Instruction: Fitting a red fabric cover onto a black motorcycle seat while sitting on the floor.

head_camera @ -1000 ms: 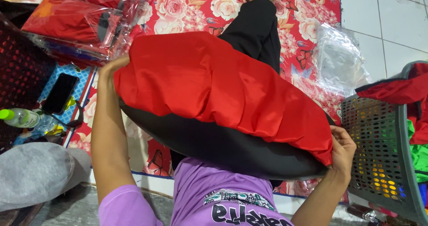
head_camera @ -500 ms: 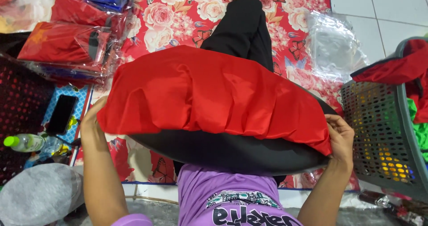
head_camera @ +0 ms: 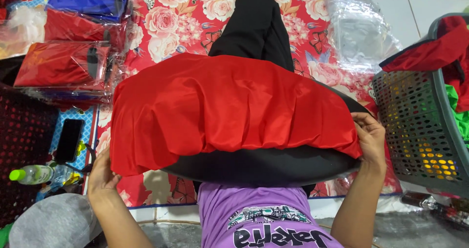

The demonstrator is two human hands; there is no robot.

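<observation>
A red and black cloth garment (head_camera: 229, 111) is spread wide over my lap, red part on top, black part along the near edge. My left hand (head_camera: 101, 175) grips its lower left corner. My right hand (head_camera: 370, 136) pinches its right edge where red meets black. My leg in black trousers (head_camera: 254, 23) stretches out beyond the cloth over a red flowered mat (head_camera: 185, 18).
Packed red and blue garments in clear bags (head_camera: 63, 64) lie at the left. A heap of empty clear bags (head_camera: 359, 30) is at the upper right. A grey mesh basket (head_camera: 420, 126) with clothes stands right. A phone (head_camera: 68, 139), a bottle (head_camera: 31, 174) and a dark crate (head_camera: 19, 145) are left.
The cloth has been lowered and spread flatter over my lap. My left hand has dropped from the upper left edge to the lower left corner. The view has tilted down.
</observation>
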